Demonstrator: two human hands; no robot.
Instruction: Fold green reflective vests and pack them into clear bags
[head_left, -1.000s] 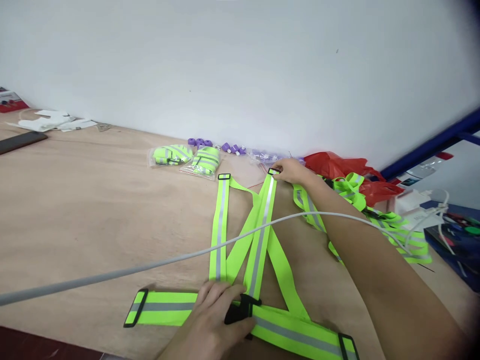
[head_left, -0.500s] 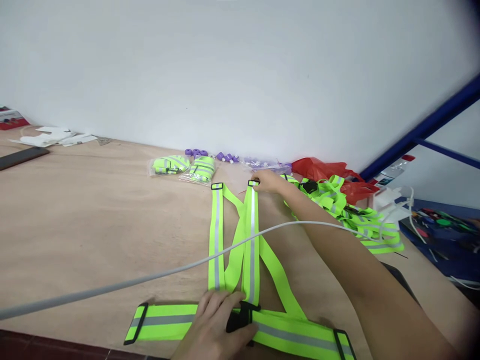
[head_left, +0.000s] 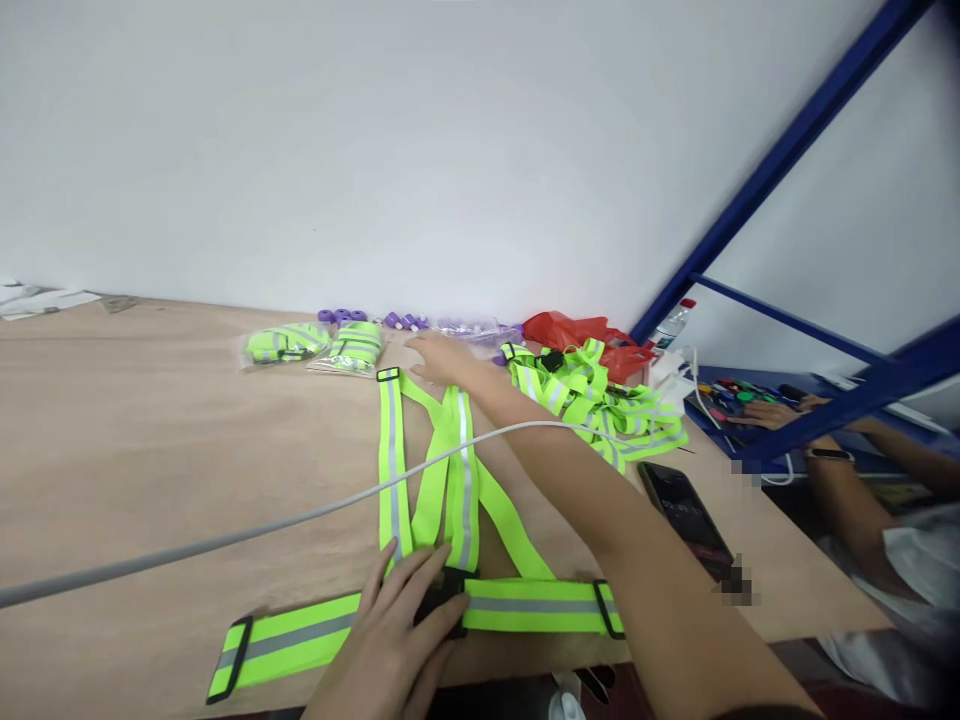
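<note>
A neon-yellow reflective vest harness (head_left: 463, 460) with grey stripes lies spread on the wooden table, its belt running crosswise near the front edge. My left hand (head_left: 394, 620) rests on the belt beside the black buckle (head_left: 442, 598), fingers spread and partly covering it. My right hand (head_left: 442, 358) reaches over the top of the right shoulder strap, fingers stretched out to the left and apart. That strap's upper end is hidden under the hand and forearm. A black slider (head_left: 388, 375) shows on the left strap's top.
Two bagged harnesses (head_left: 354, 345) lie by the wall near purple pieces (head_left: 405, 321). Right are a heap of loose harnesses (head_left: 592, 395), a red plastic bag (head_left: 577, 330) and a phone (head_left: 684, 515). A grey cable (head_left: 300, 518) crosses the foreground. Another person's hands (head_left: 769, 413) are beyond a blue frame.
My right hand has let go of the right strap's top and moved left, fingers opening. My left hand stays on the belt. The view has swung right, bringing the phone and another person into sight.
</note>
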